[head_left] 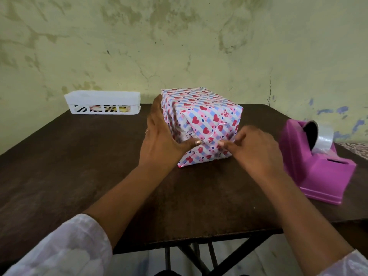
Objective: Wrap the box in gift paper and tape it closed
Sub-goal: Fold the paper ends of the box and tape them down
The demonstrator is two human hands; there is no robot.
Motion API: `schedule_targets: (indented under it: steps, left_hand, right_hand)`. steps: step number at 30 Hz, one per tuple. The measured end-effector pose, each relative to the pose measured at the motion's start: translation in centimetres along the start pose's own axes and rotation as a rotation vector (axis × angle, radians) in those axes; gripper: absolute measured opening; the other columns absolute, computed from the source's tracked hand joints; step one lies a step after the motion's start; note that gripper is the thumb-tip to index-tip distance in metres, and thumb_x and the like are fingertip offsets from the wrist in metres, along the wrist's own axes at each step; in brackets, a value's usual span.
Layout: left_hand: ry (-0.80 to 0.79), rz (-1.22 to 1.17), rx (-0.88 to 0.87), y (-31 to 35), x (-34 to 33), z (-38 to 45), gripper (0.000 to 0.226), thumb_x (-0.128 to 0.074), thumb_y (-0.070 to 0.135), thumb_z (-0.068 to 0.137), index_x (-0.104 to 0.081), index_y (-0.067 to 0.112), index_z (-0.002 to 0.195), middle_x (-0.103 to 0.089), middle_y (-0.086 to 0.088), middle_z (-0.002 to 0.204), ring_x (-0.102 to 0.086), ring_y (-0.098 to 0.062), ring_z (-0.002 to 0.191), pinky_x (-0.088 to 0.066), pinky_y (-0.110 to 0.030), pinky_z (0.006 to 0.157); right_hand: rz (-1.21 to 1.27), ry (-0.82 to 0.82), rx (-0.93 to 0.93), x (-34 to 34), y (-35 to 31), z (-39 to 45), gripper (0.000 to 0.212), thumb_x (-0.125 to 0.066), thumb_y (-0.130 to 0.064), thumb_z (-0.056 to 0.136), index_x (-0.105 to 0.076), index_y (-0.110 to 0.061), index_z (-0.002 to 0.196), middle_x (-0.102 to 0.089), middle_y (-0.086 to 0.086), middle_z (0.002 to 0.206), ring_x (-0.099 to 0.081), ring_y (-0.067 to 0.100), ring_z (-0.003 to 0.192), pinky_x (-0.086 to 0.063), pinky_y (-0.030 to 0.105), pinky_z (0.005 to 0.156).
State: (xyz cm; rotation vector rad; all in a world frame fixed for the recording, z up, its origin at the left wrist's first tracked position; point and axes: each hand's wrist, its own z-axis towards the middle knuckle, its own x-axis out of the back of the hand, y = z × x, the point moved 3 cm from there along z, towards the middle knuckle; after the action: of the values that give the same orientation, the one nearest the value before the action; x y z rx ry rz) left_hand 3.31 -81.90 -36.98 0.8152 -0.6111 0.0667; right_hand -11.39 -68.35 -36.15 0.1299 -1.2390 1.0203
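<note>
A box [201, 114] covered in white paper with red hearts and blue-pink stripes stands on the dark brown table [79, 166], near its middle. My left hand [161, 134] lies flat against the box's left side, with the thumb pressed on the folded flaps of the near end. My right hand [253, 148] rests at the near end's right part, its fingertips pinching or pressing the paper there. A shiny strip of clear tape seems to run across the folds between the two thumbs.
A purple tape dispenser [318, 166] with a clear tape roll stands at the table's right edge. A white slotted basket [103, 102] sits at the back left against the stained wall. The table's front edge is near my forearms.
</note>
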Motion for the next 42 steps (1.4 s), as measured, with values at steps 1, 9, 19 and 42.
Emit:
schedule_targets:
  steps: [1, 9, 19, 42]
  left_hand:
    - [-0.016, -0.021, -0.023, 0.0, -0.1, 0.1, 0.121, -0.077, 0.055, 0.061, 0.002, 0.026, 0.148, -0.010, 0.001, 0.157, -0.020, -0.019, 0.142, -0.025, -0.046, 0.114]
    - [-0.145, -0.161, -0.052, -0.1, 0.5, 0.5, 0.090, -0.072, 0.041, 0.071, -0.020, 0.034, 0.144, -0.034, 0.004, 0.149, -0.036, -0.018, 0.135, -0.036, -0.049, 0.108]
    - [-0.072, 0.002, -0.002, -0.2, -0.2, 0.0, 0.115, -0.072, 0.059, 0.058, -0.003, 0.032, 0.146, -0.023, 0.008, 0.153, -0.030, -0.015, 0.137, -0.026, -0.033, 0.110]
    - [0.047, -0.124, 0.016, 0.6, -0.9, -0.7, 0.113, -0.066, 0.063, 0.055, -0.007, 0.028, 0.145, -0.021, 0.007, 0.152, -0.024, -0.007, 0.136, -0.025, -0.031, 0.108]
  right_hand:
    - [0.076, 0.047, -0.018, 0.2, 0.3, 0.2, 0.063, -0.070, -0.055, 0.071, -0.051, -0.018, 0.117, -0.060, 0.004, 0.112, -0.060, 0.020, 0.098, -0.047, 0.030, 0.072]
    - [0.528, -0.194, 0.017, -1.7, -0.9, 1.1, 0.085, -0.078, -0.033, 0.071, -0.029, -0.021, 0.138, -0.043, -0.001, 0.142, -0.042, 0.018, 0.130, -0.037, 0.035, 0.103]
    - [0.376, 0.010, 0.060, -1.3, -0.2, 0.1, 0.056, -0.068, -0.037, 0.081, -0.048, -0.016, 0.129, -0.057, 0.002, 0.129, -0.057, 0.017, 0.114, -0.048, 0.031, 0.089]
    - [0.378, -0.070, 0.127, -0.9, -0.2, -0.5, 0.063, -0.074, -0.034, 0.076, -0.043, -0.018, 0.129, -0.055, 0.001, 0.131, -0.056, 0.017, 0.115, -0.047, 0.030, 0.089]
